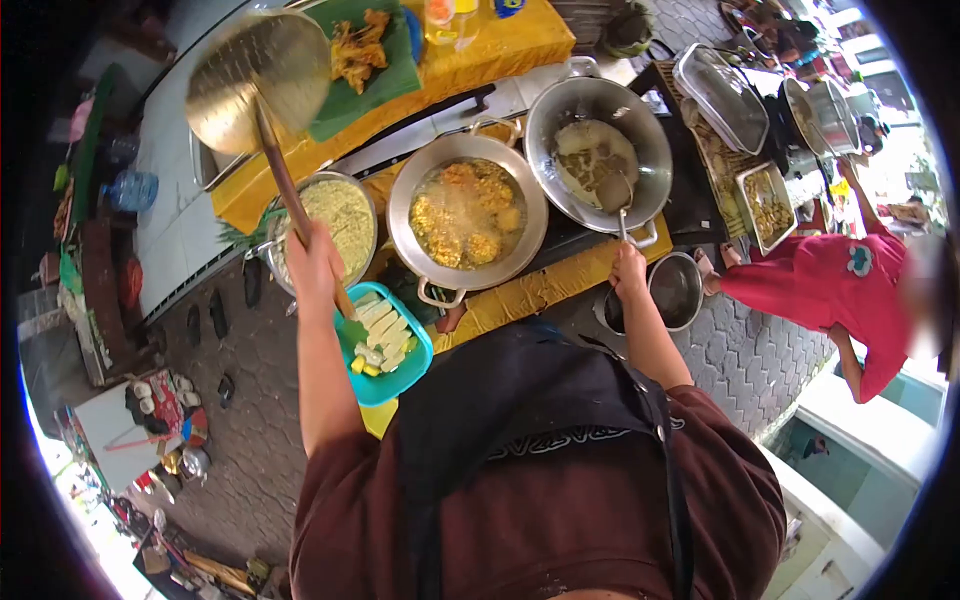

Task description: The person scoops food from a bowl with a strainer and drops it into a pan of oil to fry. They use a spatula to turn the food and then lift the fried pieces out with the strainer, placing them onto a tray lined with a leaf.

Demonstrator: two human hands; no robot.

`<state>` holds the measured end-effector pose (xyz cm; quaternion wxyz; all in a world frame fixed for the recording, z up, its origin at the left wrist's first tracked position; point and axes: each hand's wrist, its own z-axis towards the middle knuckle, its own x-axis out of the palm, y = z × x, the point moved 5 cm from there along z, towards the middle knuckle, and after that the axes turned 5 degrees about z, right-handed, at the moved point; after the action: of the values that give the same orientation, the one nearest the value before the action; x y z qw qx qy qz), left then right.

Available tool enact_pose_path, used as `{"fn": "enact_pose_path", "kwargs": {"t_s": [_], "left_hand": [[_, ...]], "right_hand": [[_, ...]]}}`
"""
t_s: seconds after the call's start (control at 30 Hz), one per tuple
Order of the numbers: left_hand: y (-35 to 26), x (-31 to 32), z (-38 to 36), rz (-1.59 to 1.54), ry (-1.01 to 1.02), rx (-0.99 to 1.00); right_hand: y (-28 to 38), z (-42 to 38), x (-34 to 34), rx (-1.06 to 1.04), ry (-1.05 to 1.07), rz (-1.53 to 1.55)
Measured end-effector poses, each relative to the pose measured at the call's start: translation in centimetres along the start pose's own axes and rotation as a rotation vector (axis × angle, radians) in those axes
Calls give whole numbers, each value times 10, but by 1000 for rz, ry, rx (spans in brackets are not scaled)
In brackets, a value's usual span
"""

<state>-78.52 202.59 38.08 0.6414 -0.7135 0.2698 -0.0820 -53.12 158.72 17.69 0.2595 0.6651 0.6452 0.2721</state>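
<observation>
My left hand (pixel 316 262) is closed round the wooden handle of a large round metal skimmer (pixel 258 85), raised over the left side. My right hand (pixel 629 272) grips the metal handle of a ladle (pixel 622 212). The ladle's bowl rests in a deep pan (pixel 660 150) of brownish, foamy liquid. Between my hands, golden pieces (pixel 465 215) bubble in oil in a wide two-handled pan (pixel 405 190). Below my left hand, a turquoise tub (pixel 422 350) holds pale cut strips. Beside it stands a pot (pixel 372 215) of pale yellowish mixture, partly hidden by my arm.
Fried food lies on a banana leaf (pixel 385 85) on the yellow-covered table (pixel 500 55). An empty metal pot (pixel 676 290) stands on the paving to the right. A metal tray (pixel 722 95) sits beyond the pan. A person in red (pixel 820 285) is at far right.
</observation>
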Motion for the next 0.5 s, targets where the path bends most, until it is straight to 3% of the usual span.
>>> {"fn": "enact_pose_path", "kwargs": {"t_s": [0.13,0.2,0.4,0.47,0.5], "left_hand": [[68,19,-81,-2,185,-259],[99,29,-107,-18,260,-362],[156,64,-117,174,363,-451],[164,76,-114,292,352,-449],[167,81,-113,343,357,-449]], "right_hand": [[10,-22,9,-2,1,25],[8,-32,19,18,106,19],[-5,-49,55,135,228,-130],[-13,-37,66,83,229,-487],[-24,-22,71,84,233,-491]]}}
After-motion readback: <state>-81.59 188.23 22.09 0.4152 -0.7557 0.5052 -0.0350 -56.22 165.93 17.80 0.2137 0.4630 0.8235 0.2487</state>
